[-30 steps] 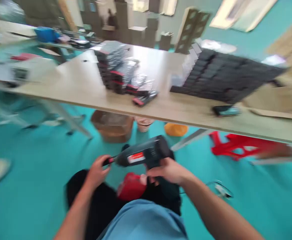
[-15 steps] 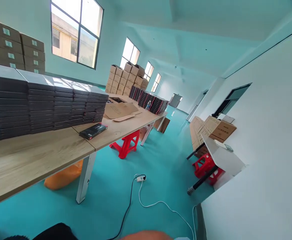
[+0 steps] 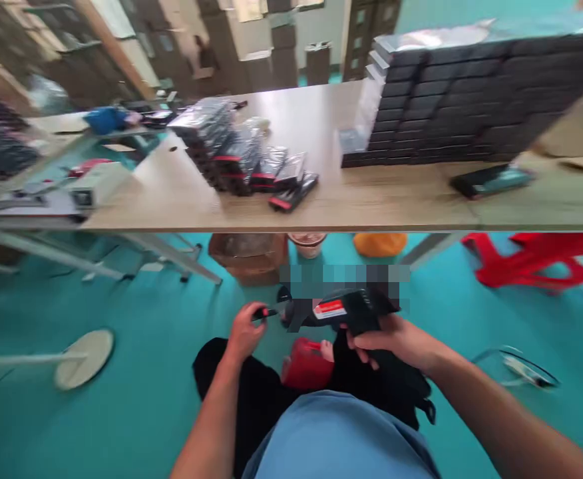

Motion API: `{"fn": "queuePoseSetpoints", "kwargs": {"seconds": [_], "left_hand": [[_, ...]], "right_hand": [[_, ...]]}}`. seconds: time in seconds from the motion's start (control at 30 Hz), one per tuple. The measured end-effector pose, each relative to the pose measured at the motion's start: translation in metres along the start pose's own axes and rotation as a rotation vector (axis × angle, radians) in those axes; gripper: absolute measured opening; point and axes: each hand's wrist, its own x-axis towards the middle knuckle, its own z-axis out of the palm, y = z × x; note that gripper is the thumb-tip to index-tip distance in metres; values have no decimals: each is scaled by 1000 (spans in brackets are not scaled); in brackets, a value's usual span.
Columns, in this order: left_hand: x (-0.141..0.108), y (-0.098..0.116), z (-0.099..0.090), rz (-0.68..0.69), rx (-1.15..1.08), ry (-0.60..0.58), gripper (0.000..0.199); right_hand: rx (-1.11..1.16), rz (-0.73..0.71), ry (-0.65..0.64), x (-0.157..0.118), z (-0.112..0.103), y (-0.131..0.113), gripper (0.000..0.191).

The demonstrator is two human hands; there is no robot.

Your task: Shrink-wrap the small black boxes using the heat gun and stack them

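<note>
My right hand (image 3: 388, 339) grips a black object with a red and white label (image 3: 356, 309) above my lap. Blur and a pixelated patch hide part of its outline, so its kind is unclear. To the left, my left hand (image 3: 246, 330) is closed on a small dark piece with a red spot (image 3: 261, 313). That piece points toward the labelled object. In front of me on the table (image 3: 331, 209) lies a row of film-wrapped black boxes (image 3: 241, 156), with a single loose black box (image 3: 294, 193) at its near end.
A tall stack of black boxes (image 3: 446, 100) stands on the table's right side, a single box (image 3: 488, 179) before it. Beneath are a cardboard carton (image 3: 249, 256) and an orange bag (image 3: 380, 243). A red stool (image 3: 496, 263) and a power strip (image 3: 526, 369) are at right.
My view has swung left and down from the room's right side to the table and my lap. Both hands, absent from the earlier view, now show with things in them.
</note>
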Motion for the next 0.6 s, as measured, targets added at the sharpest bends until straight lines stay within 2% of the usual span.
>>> {"fn": "queuePoseSetpoints", "kwargs": {"seconds": [0.03,0.07,0.1,0.2,0.3,0.4,0.47,0.57,0.6], "left_hand": [[-17,-12,-29,-38,59,13,19],[-29,-18,-47,-61,88,20,19],[-35,-21,-56,-70,98,26,25],[-37,-17,-53,-65,76,44,37],[-35,-15,-44,-80,34,54,36],[-38,-18,-46,-99,25,65,35],[-40,-20,-49,-101,22,63,34],[-39,-21,-49,-110,-8,87,29],[-38,-21,-49,-122,-19,109,28]], "right_hand": [[2,-29,-75,12,3,7,28],[0,-66,-102,20,4,11,29],[-15,-88,-102,25,4,13,29],[-95,-87,-139,22,10,8,25],[-151,-61,-203,21,23,1,19],[-157,-93,-131,25,33,-2,18],[-176,-80,-124,26,35,-4,17],[-198,-53,-205,25,35,-6,14],[-184,-63,-196,26,34,-6,14]]}}
